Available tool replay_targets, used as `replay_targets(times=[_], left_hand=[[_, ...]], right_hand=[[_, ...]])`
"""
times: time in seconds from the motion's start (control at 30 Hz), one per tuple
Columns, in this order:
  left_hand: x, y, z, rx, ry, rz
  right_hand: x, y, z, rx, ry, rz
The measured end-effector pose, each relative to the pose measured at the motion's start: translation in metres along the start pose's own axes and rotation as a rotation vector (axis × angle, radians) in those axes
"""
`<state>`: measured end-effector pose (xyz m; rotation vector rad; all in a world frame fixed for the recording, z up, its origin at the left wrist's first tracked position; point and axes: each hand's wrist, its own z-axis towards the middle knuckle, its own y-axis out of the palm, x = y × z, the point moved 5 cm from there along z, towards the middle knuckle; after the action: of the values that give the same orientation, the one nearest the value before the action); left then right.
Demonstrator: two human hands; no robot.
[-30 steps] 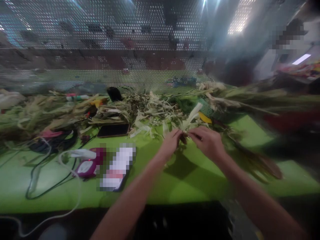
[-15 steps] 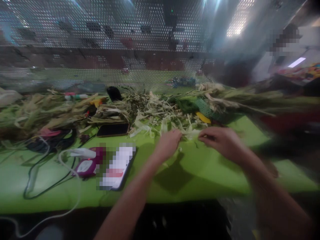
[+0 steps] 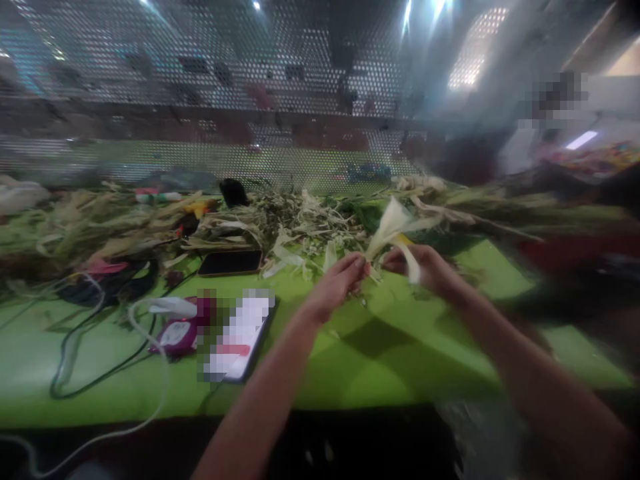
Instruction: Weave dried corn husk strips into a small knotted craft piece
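My left hand (image 3: 336,285) and my right hand (image 3: 426,267) meet over the green table (image 3: 390,347), both pinched on a pale leaf strip (image 3: 391,225). The strip fans upward between the two hands, and one end curls down past my right fingers. Just behind my hands lies a heap of cut leaves and stalks (image 3: 300,223). The picture is blurred, so finer detail of the fingers does not show.
A dark phone (image 3: 230,262) lies flat left of my hands, and a second phone (image 3: 239,335) lies nearer the front edge beside a magenta device (image 3: 177,332) with cables (image 3: 95,347). Long stalks (image 3: 500,203) stretch to the right. A perforated metal screen (image 3: 250,87) stands behind the table.
My hands had drawn apart with the strip low on the table. They have now come closer and lifted the strip so that it stands up between them.
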<state>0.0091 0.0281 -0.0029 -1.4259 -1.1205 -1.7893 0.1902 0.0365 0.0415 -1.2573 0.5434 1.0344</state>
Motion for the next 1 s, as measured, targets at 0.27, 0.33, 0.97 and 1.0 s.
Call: replay_targets(times=[0.27,0.33,0.97,1.0], left_hand=[[0.003,-0.016,0.006,0.331,0.083,0.476],[0.009,-0.013,0.004,0.382,0.099,0.707],[-0.003,-0.025,0.01,0.344,0.114,0.317],[-0.003,-0.027,0.01,0.398,0.118,0.437]], right_hand=[[-0.012,0.043,-0.042,0.047,-0.195,-0.334],[-0.026,0.049,-0.05,0.037,-0.293,-0.483],[0.012,0.036,-0.013,0.025,-0.108,-0.095],[0.008,0.045,-0.021,0.031,-0.149,-0.13]])
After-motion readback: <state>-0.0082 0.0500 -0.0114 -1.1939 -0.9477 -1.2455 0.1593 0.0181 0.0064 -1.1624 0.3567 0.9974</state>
